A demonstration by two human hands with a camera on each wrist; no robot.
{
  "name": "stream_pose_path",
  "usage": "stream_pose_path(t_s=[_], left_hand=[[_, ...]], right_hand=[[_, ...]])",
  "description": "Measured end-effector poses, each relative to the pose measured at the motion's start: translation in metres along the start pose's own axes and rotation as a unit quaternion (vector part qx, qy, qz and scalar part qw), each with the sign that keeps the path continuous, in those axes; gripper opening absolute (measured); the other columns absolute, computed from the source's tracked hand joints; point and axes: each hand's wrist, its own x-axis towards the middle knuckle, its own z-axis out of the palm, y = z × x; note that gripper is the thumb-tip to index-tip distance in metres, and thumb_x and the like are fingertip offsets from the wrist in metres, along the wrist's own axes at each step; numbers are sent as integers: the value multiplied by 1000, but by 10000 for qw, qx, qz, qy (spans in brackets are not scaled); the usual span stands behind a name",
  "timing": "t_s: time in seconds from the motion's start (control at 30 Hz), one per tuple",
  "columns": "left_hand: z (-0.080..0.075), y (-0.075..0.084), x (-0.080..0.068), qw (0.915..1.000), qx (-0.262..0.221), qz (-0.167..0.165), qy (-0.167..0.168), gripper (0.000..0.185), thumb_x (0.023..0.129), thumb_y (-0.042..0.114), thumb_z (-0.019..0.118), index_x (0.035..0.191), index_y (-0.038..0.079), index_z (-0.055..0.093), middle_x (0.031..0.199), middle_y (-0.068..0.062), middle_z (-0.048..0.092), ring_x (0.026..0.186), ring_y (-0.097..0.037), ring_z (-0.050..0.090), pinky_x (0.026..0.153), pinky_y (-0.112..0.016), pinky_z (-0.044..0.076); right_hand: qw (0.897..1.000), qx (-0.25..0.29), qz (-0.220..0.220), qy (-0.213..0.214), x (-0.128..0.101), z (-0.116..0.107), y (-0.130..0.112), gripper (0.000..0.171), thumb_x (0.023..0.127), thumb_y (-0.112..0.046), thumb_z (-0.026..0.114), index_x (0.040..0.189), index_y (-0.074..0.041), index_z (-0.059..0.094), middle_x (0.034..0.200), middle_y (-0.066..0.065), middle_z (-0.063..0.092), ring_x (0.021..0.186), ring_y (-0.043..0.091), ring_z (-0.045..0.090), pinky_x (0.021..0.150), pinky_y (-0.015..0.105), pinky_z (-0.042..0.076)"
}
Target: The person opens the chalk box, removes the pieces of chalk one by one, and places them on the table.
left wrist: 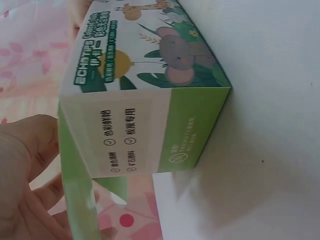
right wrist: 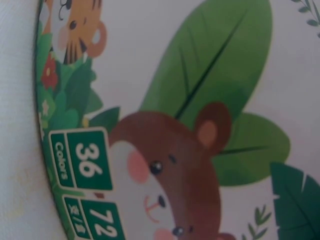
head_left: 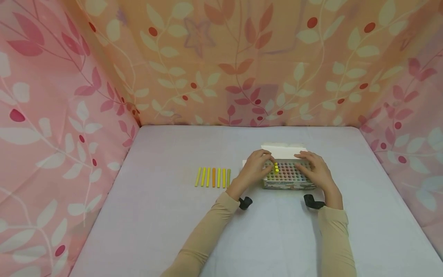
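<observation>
At the box (head_left: 290, 186) near sticks (head_left: 214, 177), right hand (head_left: 317, 169) is spread, left hand's (head_left: 255, 165) grip unclear.

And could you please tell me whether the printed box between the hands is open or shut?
The box is open: its white flap extends behind it, and rows of round spots show on top.

At nine o'clock from the box (head_left: 289, 186), the row of sticks (head_left: 214, 177) runs yellow, with one orange and, at its three-o'clock end, one olive-green. The box is white and green, printed with a grey elephant (left wrist: 177, 52), a brown bear (right wrist: 192, 150) and leaves (right wrist: 215, 60). At twelve o'clock, the peach-orange curtain (head_left: 211, 48) bears cream foliage (head_left: 308, 37) and red dots (head_left: 312, 22); the sleeves (head_left: 204, 238) are beige.
</observation>
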Motion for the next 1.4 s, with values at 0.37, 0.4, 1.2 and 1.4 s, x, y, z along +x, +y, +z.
stream_pose_path(t_s=[0.37,0.4,1.2,1.4], left_hand=[[8,-3,5,9998,121,6,-155,18,92,27,57,109,23,62,126,3,53,125,-18,43,106,-32,33],[8,-3,5,9997,142,-9,-188,19,93,27,56,110,23,62,126,3,53,125,-18,43,106,-32,33],[17,-6,10,9980,522,-79,-350,22,95,33,52,111,23,62,133,3,49,129,-17,39,107,-35,33],[17,-6,9,9979,546,-69,-340,23,95,33,50,113,22,61,133,3,49,129,-17,39,108,-34,32]], right_hand=[[9999,60,80,-34,1,-1,-1,37,87,-27,65,119,-10,59,134,20,46,124,46,34,97,65,25],[9999,64,72,-36,1,0,-1,37,87,-27,65,119,-10,59,134,20,46,124,46,34,97,65,25],[9995,42,283,-128,1,-1,-2,45,83,-33,69,122,-11,59,135,19,45,125,46,32,98,65,24],[9990,58,419,-163,1,-1,-2,46,84,-34,68,123,-13,58,138,18,43,127,45,30,99,65,22]])
